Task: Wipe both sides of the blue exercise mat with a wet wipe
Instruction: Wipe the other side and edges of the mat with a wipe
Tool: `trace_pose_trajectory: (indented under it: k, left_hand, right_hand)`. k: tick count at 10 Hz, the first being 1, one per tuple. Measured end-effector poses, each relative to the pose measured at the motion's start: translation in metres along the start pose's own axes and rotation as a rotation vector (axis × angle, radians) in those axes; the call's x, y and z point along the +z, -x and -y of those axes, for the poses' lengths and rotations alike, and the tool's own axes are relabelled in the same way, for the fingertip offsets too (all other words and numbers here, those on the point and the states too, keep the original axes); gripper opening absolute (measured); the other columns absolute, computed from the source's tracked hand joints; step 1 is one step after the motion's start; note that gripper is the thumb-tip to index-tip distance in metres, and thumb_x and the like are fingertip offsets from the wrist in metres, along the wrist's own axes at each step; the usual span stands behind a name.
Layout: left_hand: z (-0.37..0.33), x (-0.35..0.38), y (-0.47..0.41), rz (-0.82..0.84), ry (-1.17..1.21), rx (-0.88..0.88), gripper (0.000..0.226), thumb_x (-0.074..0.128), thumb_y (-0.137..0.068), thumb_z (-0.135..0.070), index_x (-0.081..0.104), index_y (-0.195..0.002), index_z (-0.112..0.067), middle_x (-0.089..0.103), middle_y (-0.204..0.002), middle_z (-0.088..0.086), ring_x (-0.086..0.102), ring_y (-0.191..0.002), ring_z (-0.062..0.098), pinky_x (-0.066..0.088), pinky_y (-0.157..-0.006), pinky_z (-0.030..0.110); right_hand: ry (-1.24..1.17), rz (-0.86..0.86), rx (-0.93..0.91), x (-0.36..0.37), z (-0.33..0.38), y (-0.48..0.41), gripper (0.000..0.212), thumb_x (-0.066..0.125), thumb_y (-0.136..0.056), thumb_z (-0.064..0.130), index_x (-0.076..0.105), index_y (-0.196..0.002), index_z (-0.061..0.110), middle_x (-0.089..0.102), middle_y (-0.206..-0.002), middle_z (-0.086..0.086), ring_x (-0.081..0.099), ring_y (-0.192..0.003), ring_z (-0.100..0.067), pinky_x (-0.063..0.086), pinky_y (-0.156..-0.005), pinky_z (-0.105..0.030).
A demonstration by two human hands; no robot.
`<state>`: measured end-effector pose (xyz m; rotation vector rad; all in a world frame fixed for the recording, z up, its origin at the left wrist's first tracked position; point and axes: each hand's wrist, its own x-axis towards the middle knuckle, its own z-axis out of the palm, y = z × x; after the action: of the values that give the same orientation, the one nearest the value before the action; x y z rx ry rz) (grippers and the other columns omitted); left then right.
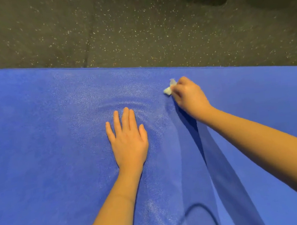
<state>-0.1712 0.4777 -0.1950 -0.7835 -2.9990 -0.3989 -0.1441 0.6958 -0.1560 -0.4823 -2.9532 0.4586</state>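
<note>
Head view: left hand point(129, 142) flat on mat point(36, 143), right hand point(188, 96) pinching wipe point(169, 89)

Gym floor, by the look — dark speckled rubber flooring point(134, 25), blue exercise mat point(36, 143) spread on it

Blue mat point(36, 143) lies on speckled floor point(133, 21) (dark).

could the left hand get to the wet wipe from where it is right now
Probably yes: only bare mat lies between the flat left hand and the wet wipe, though the right hand pinches it.
</note>
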Motion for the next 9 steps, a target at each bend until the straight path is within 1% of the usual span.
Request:
trace_pose_trajectory:
  k: [1, 2, 3, 4, 5, 6, 7, 8, 9]
  left_hand:
    - [0.000, 0.000, -0.001, 0.009, -0.007, -0.012, 0.055, 0.029, -0.095, -0.036, 0.048, -0.140, -0.010, 0.044, -0.149, 0.005, 0.032, -0.142, 0.030, 0.021, -0.115, 0.054]
    - [0.000, -0.001, 0.000, 0.014, -0.010, -0.012, 0.055, 0.031, -0.095, -0.035, 0.048, -0.141, -0.010, 0.044, -0.149, 0.005, 0.031, -0.142, 0.029, 0.020, -0.116, 0.054]
    - [0.001, -0.001, -0.001, -0.001, -0.016, -0.013, 0.054, 0.033, -0.094, -0.034, 0.049, -0.139, -0.009, 0.045, -0.148, 0.006, 0.032, -0.141, 0.030, 0.020, -0.115, 0.054]
    - [-0.001, -0.001, -0.001, 0.001, -0.016, -0.016, 0.055, 0.032, -0.094, -0.035, 0.050, -0.139, -0.009, 0.045, -0.148, 0.006, 0.032, -0.141, 0.030, 0.020, -0.115, 0.054]
    - [0.000, 0.000, -0.001, 0.001, -0.017, -0.016, 0.056, 0.031, -0.094, -0.035, 0.049, -0.140, -0.009, 0.045, -0.148, 0.006, 0.031, -0.142, 0.030, 0.019, -0.116, 0.054]
    - [0.000, 0.000, -0.002, -0.010, -0.020, -0.015, 0.055, 0.032, -0.094, -0.034, 0.049, -0.140, -0.009, 0.045, -0.148, 0.006, 0.032, -0.142, 0.030, 0.019, -0.116, 0.054]
    - [0.000, 0.000, -0.002, -0.013, -0.022, -0.018, 0.055, 0.033, -0.093, -0.034, 0.050, -0.139, -0.008, 0.045, -0.148, 0.006, 0.033, -0.141, 0.030, 0.020, -0.116, 0.055]
    - [-0.001, 0.000, -0.001, -0.018, -0.030, -0.009, 0.054, 0.034, -0.093, -0.033, 0.051, -0.138, -0.008, 0.046, -0.147, 0.006, 0.033, -0.141, 0.031, 0.020, -0.115, 0.055]
    - [-0.001, 0.000, -0.002, -0.024, -0.035, -0.008, 0.054, 0.035, -0.093, -0.033, 0.051, -0.138, -0.008, 0.046, -0.147, 0.007, 0.034, -0.141, 0.031, 0.020, -0.115, 0.055]
  right_hand:
    - [0.099, -0.068, 0.451, -0.001, -0.021, -0.035, 0.022, 0.043, -0.097, 0.007, 0.059, -0.090, -0.006, 0.050, -0.101, -0.024, 0.052, -0.081, -0.038, 0.033, -0.062, -0.034]
    - [0.045, 0.050, 0.117, 0.003, -0.009, -0.035, 0.017, 0.047, -0.092, 0.001, 0.060, -0.100, -0.008, 0.050, -0.104, -0.024, 0.053, -0.090, -0.039, 0.041, -0.072, -0.034]
    - [0.074, 0.157, -0.180, -0.004, -0.013, -0.028, 0.026, 0.050, -0.091, 0.002, 0.057, -0.115, 0.000, 0.048, -0.098, -0.018, 0.050, -0.092, -0.037, 0.036, -0.067, -0.033]
    - [0.233, 0.090, 0.155, -0.026, -0.041, -0.037, 0.050, 0.043, -0.090, -0.002, 0.047, -0.136, 0.018, 0.044, -0.102, -0.017, 0.047, -0.098, -0.034, 0.028, -0.067, -0.034]
    - [0.347, 0.080, 0.384, -0.035, -0.052, -0.041, 0.037, 0.042, -0.091, -0.005, 0.055, -0.125, 0.001, 0.049, -0.109, -0.024, 0.051, -0.098, -0.038, 0.031, -0.066, -0.036]
    - [0.183, 0.032, 0.238, -0.019, -0.037, -0.040, 0.019, 0.046, -0.090, 0.000, 0.063, -0.097, -0.006, 0.050, -0.094, -0.022, 0.055, -0.084, -0.040, 0.032, -0.060, -0.035]
    - [0.111, 0.013, 0.168, -0.013, -0.038, -0.032, 0.019, 0.050, -0.089, 0.002, 0.067, -0.093, -0.005, 0.054, -0.099, -0.024, 0.054, -0.082, -0.041, 0.038, -0.062, -0.038]
    - [0.149, -0.042, 0.370, -0.020, -0.061, -0.032, 0.020, 0.046, -0.087, -0.003, 0.064, -0.094, -0.006, 0.052, -0.103, -0.024, 0.053, -0.085, -0.037, 0.037, -0.065, -0.036]
    - [0.063, -0.102, 0.512, -0.024, -0.076, -0.036, 0.022, 0.045, -0.089, -0.002, 0.064, -0.100, -0.005, 0.049, -0.112, -0.021, 0.052, -0.090, -0.035, 0.040, -0.072, -0.034]
